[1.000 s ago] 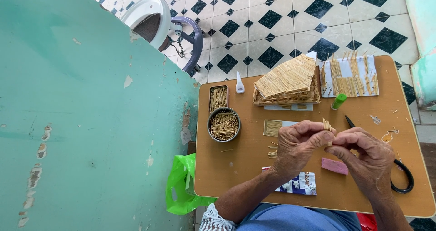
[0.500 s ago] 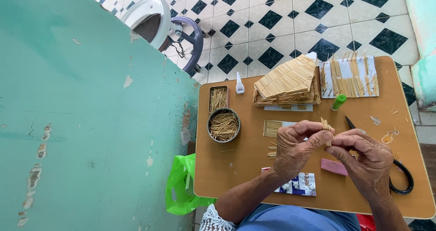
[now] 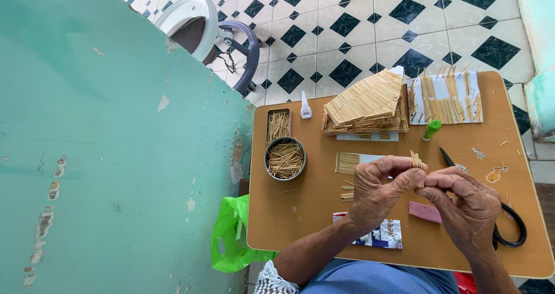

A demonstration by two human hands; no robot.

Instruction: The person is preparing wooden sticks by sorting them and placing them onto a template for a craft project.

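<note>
The scissors lie half hidden under the right hand. Both hands' fingers pinch a small bundle of sticks above the desk, the left hand gripping lower.

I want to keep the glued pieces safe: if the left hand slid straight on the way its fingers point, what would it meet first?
The left hand points toward the right hand, and both pinch one small bundle of sticks. Going on, it would likely meet that bundle and the right fingertips at once, before the scissors.
</note>
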